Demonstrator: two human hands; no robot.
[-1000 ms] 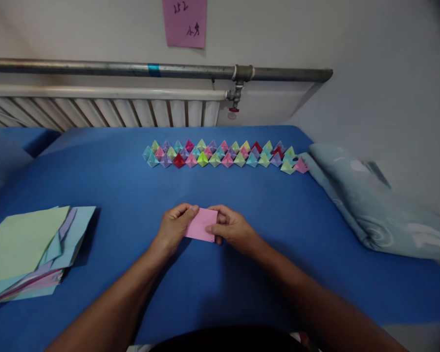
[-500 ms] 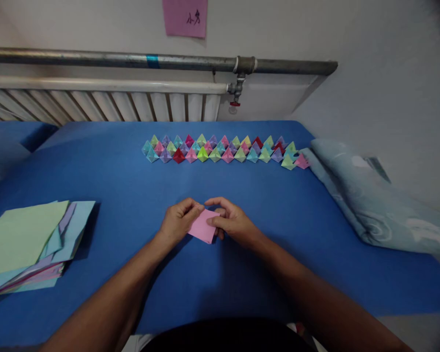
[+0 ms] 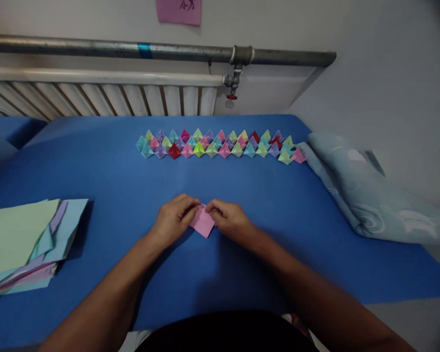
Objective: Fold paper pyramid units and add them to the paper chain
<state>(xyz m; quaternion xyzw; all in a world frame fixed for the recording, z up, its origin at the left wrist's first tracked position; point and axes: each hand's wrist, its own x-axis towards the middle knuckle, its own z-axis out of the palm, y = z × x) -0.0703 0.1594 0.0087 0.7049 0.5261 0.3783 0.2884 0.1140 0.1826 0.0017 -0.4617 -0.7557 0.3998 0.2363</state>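
A small pink paper square (image 3: 202, 225) is held above the blue surface, one corner pointing down toward me. My left hand (image 3: 174, 218) pinches its upper left edge between thumb and fingers. On the other side my right hand (image 3: 230, 220) has its thumb and fingers closed on the upper right edge. The two hands' fingertips are close together at the top of the paper. Beyond them lie rows of small folded paper pieces (image 3: 198, 149) in several colours.
Loose coloured paper sheets (image 3: 20, 234) are stacked at the left of the blue surface (image 3: 113, 181). A folded light-blue blanket (image 3: 370, 195) lies at the right. Behind are a white radiator (image 3: 132, 100), a metal pipe (image 3: 95, 47) and a pink note (image 3: 178, 11) on the wall.
My right hand has shifted its fingers up to the paper's upper edge, closer to my left fingertips. The paper has turned slightly, and the whole view has shifted a little.
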